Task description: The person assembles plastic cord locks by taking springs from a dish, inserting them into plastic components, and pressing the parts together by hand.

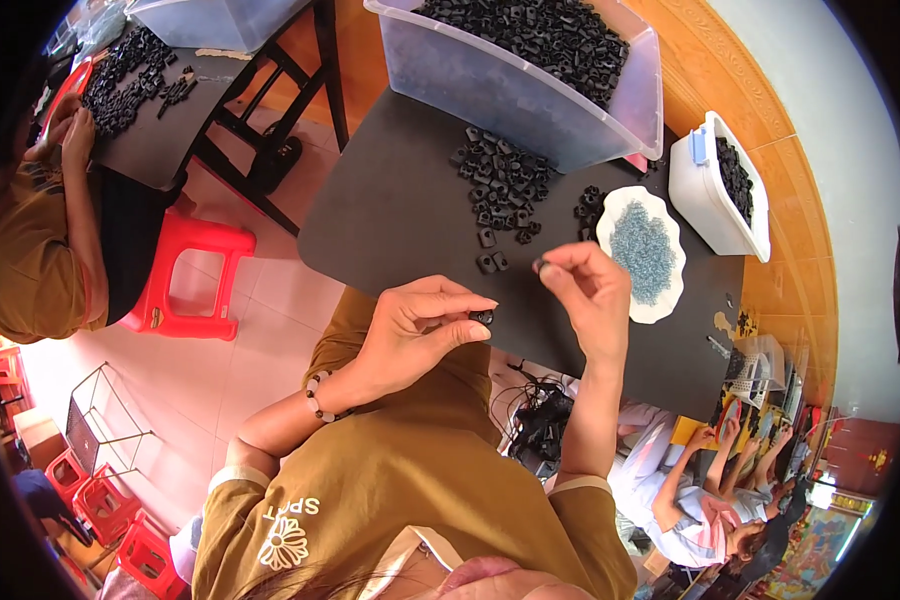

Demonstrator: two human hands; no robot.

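Observation:
My left hand (420,322) pinches a small black plastic part (482,317) between thumb and fingertips, near the table's front edge. To its right, my right hand (592,290) is raised over the table with thumb and finger pressed together on a small dark piece (541,266); its exact shape is too small to make out. Beyond both hands lies a pile of black plastic parts (500,185), with a few loose ones closer to me. A white scalloped dish (652,313) beside my right hand holds many tiny bluish pieces (640,250).
A large translucent bin (510,95) full of black parts stands at the table's far side. A white tub (700,195) with more parts is at the right. A co-worker (45,230) works at another table on the left, near a red stool (195,270).

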